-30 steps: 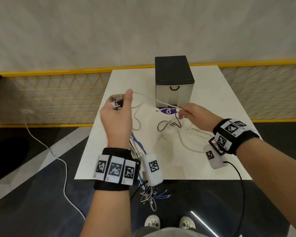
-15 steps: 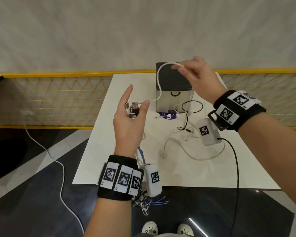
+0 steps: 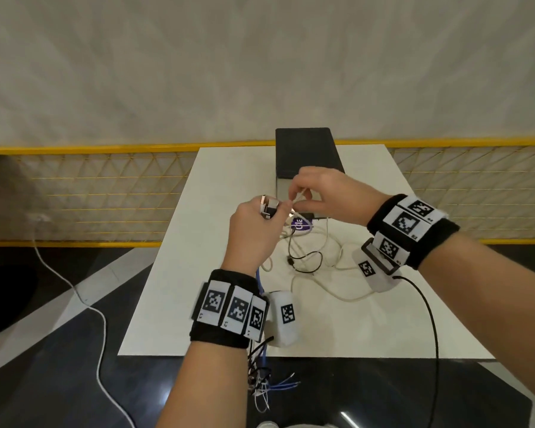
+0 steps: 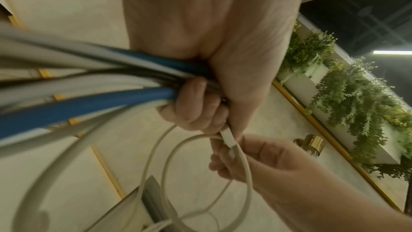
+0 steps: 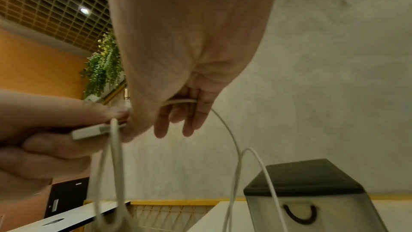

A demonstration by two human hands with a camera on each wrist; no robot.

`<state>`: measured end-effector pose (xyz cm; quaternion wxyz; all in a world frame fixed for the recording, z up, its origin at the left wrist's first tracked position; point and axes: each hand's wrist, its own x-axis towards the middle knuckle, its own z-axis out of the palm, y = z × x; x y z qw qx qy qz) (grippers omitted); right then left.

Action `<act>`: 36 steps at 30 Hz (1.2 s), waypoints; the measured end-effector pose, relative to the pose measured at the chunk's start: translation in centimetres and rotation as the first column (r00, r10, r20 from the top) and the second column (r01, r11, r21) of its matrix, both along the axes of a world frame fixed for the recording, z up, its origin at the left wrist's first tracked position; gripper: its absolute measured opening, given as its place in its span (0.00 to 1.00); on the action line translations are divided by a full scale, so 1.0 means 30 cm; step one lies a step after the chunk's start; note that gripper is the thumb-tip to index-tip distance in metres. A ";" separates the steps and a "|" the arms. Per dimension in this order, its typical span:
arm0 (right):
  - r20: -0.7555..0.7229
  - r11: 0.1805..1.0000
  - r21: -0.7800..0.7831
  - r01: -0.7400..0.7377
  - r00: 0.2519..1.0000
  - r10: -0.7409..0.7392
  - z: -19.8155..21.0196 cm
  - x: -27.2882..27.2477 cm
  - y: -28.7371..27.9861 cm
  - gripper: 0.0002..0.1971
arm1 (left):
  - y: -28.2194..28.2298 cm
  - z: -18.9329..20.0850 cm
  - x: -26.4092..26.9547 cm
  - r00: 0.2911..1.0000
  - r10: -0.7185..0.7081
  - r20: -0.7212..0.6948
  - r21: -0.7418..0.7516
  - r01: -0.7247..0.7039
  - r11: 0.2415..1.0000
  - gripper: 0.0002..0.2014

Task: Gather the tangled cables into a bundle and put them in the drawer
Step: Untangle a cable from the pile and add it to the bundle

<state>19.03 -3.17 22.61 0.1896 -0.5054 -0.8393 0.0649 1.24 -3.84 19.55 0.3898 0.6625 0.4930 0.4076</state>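
My left hand [image 3: 271,213] is raised over the white table [image 3: 173,304] and grips a cable bundle [image 4: 89,105] of blue, white and black leads. Plugs [image 3: 267,206] stick out above the fist, and a white connector [image 4: 227,137] juts out by the thumb. My right hand [image 3: 297,199] meets it, pinching a loop of the white cable [image 5: 180,101] between thumb and fingers. Loose white cable [image 3: 337,293] and a black cable [image 3: 303,262] lie tangled on the table below. The drawer box [image 5: 312,200] stands just behind, its drawer shut, with a black handle [image 5: 300,215].
The bundle's loose ends [image 3: 260,384] hang past the table's near edge. A purple sticker [image 3: 300,227] lies before the box. A yellow mesh railing [image 3: 105,196] runs behind the table. Another white cord [image 3: 84,301] trails over the dark floor at the left.
My right hand has come down from above the box, bringing the white cable to my left hand. My left hand, fingers spread before, now grips the plugs.
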 end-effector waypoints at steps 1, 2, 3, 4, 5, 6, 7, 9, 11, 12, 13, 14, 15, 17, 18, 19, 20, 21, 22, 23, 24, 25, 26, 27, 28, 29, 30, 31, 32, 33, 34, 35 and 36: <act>-0.044 1.000 -0.019 0.002 0.999 -0.003 -0.014 0.014 0.004 0.06 | 0.006 -0.003 -0.002 1.000 -0.013 0.003 0.001 0.013 1.000 0.11; -0.083 0.999 -0.037 0.002 0.997 -0.005 -0.030 0.028 0.011 0.07 | 0.012 -0.005 -0.005 1.000 -0.017 0.025 -0.004 0.017 1.000 0.10; -0.108 0.998 -0.055 0.004 0.994 -0.009 -0.048 0.043 0.021 0.07 | 0.016 -0.003 -0.009 0.998 -0.015 0.062 -0.018 0.016 1.000 0.09; -0.116 0.997 -0.080 0.012 0.993 -0.022 -0.068 0.058 0.033 0.06 | 0.019 0.000 -0.013 0.995 -0.007 0.098 -0.037 0.011 0.999 0.08; -0.118 0.994 -0.110 0.029 0.992 -0.042 -0.090 0.074 0.044 0.05 | 0.023 0.003 -0.017 0.992 0.001 0.128 -0.056 0.006 0.998 0.08; -0.120 0.989 -0.138 0.055 0.990 -0.072 -0.112 0.089 0.053 0.05 | 0.025 0.006 -0.024 0.988 0.012 0.156 -0.068 -0.001 0.998 0.07; -0.127 0.984 -0.157 0.089 0.986 -0.109 -0.134 0.106 0.066 0.05 | 0.030 0.011 -0.032 0.982 0.022 0.188 -0.070 -0.009 0.998 0.07; -0.162 0.969 -0.178 0.170 0.967 -0.199 -0.176 0.135 0.085 0.08 | 0.033 0.023 -0.051 0.968 0.052 0.246 -0.067 -0.037 0.997 0.07; -0.216 0.947 -0.218 0.236 0.935 -0.282 -0.205 0.161 0.100 0.10 | 0.038 0.034 -0.069 0.947 0.101 0.305 -0.083 -0.079 0.993 0.08; -0.230 0.934 -0.241 0.264 0.919 -0.319 -0.215 0.172 0.107 0.10 | 0.041 0.037 -0.076 0.933 0.124 0.338 -0.094 -0.097 0.991 0.08; -0.231 0.921 -0.258 0.291 0.907 -0.351 -0.222 0.183 0.113 0.11 | 0.044 0.040 -0.083 0.919 0.145 0.367 -0.103 -0.114 0.988 0.07; -0.218 0.910 -0.269 0.316 0.900 -0.377 -0.227 0.193 0.120 0.12 | 0.048 0.041 -0.089 0.908 0.161 0.386 -0.109 -0.129 0.986 0.08; -0.203 0.902 -0.271 0.337 0.895 -0.396 -0.230 0.200 0.128 0.13 | 0.052 0.042 -0.093 0.903 0.172 0.393 -0.113 -0.138 0.984 0.08; -0.212 0.898 -0.263 0.353 0.886 -0.411 -0.227 0.204 0.144 0.13 | 0.055 0.036 -0.096 0.906 0.185 0.380 -0.116 -0.152 0.982 0.08; -0.273 0.900 -0.274 0.340 0.869 -0.412 -0.220 0.201 0.150 0.11 | 0.056 0.031 -0.093 0.909 0.191 0.370 -0.118 -0.158 0.980 0.08; -0.371 0.899 -0.300 0.319 0.829 -0.418 -0.209 0.194 0.153 0.09 | 0.055 0.026 -0.090 0.909 0.199 0.366 -0.124 -0.165 0.979 0.07; -0.468 0.899 -0.321 0.299 0.775 -0.425 -0.192 0.183 0.153 0.07 | 0.055 0.021 -0.087 0.906 0.208 0.368 -0.129 -0.171 0.977 0.07; -0.548 0.904 -0.309 0.296 0.721 -0.424 -0.174 0.173 0.152 0.07 | 0.054 0.016 -0.085 0.904 0.215 0.369 -0.133 -0.178 0.975 0.07; -0.605 0.911 -0.278 0.306 0.681 -0.413 -0.154 0.163 0.147 0.08 | 0.055 0.011 -0.085 0.902 0.225 0.368 -0.136 -0.187 0.973 0.08; -0.650 0.918 -0.246 0.312 0.650 -0.395 -0.132 0.156 0.140 0.09 | 0.056 0.007 -0.087 0.900 0.235 0.367 -0.142 -0.195 0.970 0.08; -0.675 0.923 -0.220 0.316 0.634 -0.378 -0.111 0.148 0.129 0.09 | 0.058 0.001 -0.090 0.896 0.246 0.369 -0.149 -0.204 0.968 0.08; -0.675 0.926 -0.195 0.322 0.641 -0.365 -0.095 0.142 0.117 0.09 | 0.058 -0.001 -0.095 0.890 0.258 0.376 -0.157 -0.213 0.964 0.08; -0.660 0.930 -0.172 0.324 0.663 -0.353 -0.082 0.137 0.098 0.09 | 0.059 -0.006 -0.099 0.883 0.270 0.384 -0.166 -0.222 0.961 0.08; -0.637 0.934 -0.156 0.320 0.690 -0.343 -0.075 0.134 0.080 0.10 | 0.059 -0.006 -0.103 0.877 0.278 0.392 -0.172 -0.227 0.958 0.07; -0.609 0.937 -0.151 0.314 0.717 -0.338 -0.072 0.130 0.055 0.10 | 0.058 -0.006 -0.106 0.873 0.280 0.399 -0.177 -0.226 0.958 0.07; -0.573 0.939 -0.156 0.305 0.747 -0.338 -0.078 0.129 0.030 0.09 | 0.055 -0.003 -0.108 0.874 0.277 0.399 -0.181 -0.221 0.958 0.07; -0.525 0.939 -0.175 0.296 0.779 -0.343 -0.089 0.129 0.000 0.08 | 0.051 0.000 -0.110 0.881 0.268 0.390 -0.181 -0.212 0.960 0.07; -0.468 0.935 -0.210 0.286 0.810 -0.353 -0.109 0.128 -0.031 0.06 | 0.045 0.003 -0.115 0.894 0.250 0.372 -0.177 -0.197 0.964 0.07; -0.411 0.925 -0.264 0.273 0.836 -0.364 -0.133 0.125 -0.066 0.04 | 0.040 0.005 -0.121 0.911 0.223 0.346 -0.165 -0.175 0.971 0.07; -0.357 0.909 -0.330 0.254 0.858 -0.369 -0.164 0.121 -0.102 0.03 | 0.032 0.009 -0.126 0.930 0.188 0.316 -0.153 -0.145 0.977 0.08; -0.303 0.887 -0.399 0.231 0.880 -0.365 -0.199 0.115 -0.140 0.02 | 0.023 0.009 -0.131 0.947 0.148 0.285 -0.145 -0.110 0.983 0.08; -0.244 0.862 -0.461 0.209 0.904 -0.350 -0.237 0.104 -0.177 0.02 | 0.012 0.009 -0.136 0.960 0.107 0.258 -0.145 -0.071 0.987 0.08; -0.187 0.834 -0.517 0.192 0.926 -0.328 -0.276 0.090 -0.213 0.02 | 0.001 0.005 -0.139 0.970 0.066 0.233 -0.152 -0.031 0.988 0.08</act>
